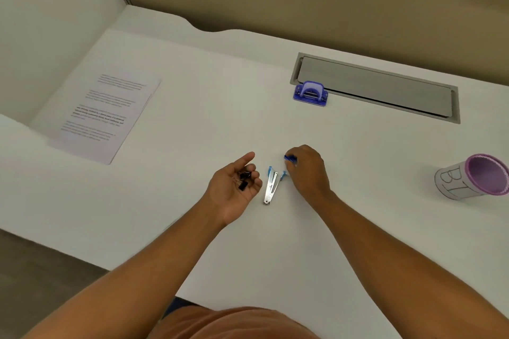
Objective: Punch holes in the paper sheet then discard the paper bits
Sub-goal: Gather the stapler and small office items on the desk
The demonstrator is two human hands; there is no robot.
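Observation:
A printed paper sheet lies on the white desk at the far left. The blue hole punch stands further back, by the metal cable flap. My left hand is palm up near the desk's middle, its fingers cupped around small black binder clips. My right hand is just to its right, pinching a small blue object at the fingertips. Between the two hands a silver staple remover with blue tips lies on the desk.
A purple-rimmed paper-wrapped cup lies tilted at the right edge. The grey metal cable flap is set into the desk at the back right. A partition wall rises at the left and behind.

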